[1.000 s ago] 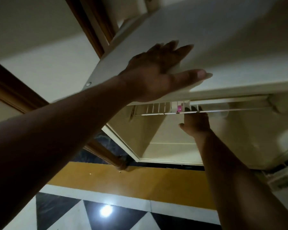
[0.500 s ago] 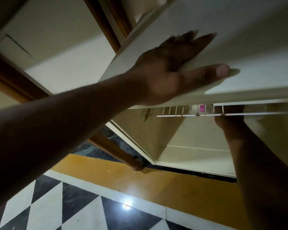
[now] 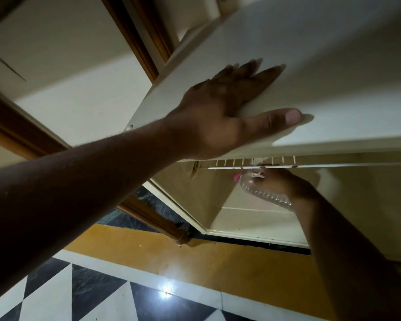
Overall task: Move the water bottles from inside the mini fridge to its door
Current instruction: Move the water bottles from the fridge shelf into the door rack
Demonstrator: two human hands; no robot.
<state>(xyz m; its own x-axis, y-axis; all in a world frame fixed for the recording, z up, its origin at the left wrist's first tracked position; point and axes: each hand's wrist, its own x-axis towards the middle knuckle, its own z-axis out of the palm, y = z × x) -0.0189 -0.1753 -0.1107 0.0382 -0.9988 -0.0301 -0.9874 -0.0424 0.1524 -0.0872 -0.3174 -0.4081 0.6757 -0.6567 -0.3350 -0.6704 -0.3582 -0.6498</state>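
Note:
My left hand (image 3: 227, 107) lies flat, fingers spread, on the top edge of the white mini fridge (image 3: 333, 66). Below it the fridge stands open, and a white wire shelf (image 3: 252, 166) runs across the inside. Just under that shelf my right hand (image 3: 285, 184) grips a clear plastic water bottle (image 3: 259, 192) with a pink cap. The bottle is tilted, cap toward the left, and its lower end is hidden behind my wrist. The fridge door's storage side is out of sight.
The fridge's lower inner wall and floor (image 3: 252, 218) are pale and hold nothing visible. A brown wooden frame (image 3: 146, 212) runs beside the fridge on the left. Underneath lie an orange floor band (image 3: 195, 258) and glossy black-and-white tiles (image 3: 79, 293).
My right hand has come out from the wire shelf with the pink-capped bottle, now held below the shelf and tilted. My left hand has stayed on the fridge top.

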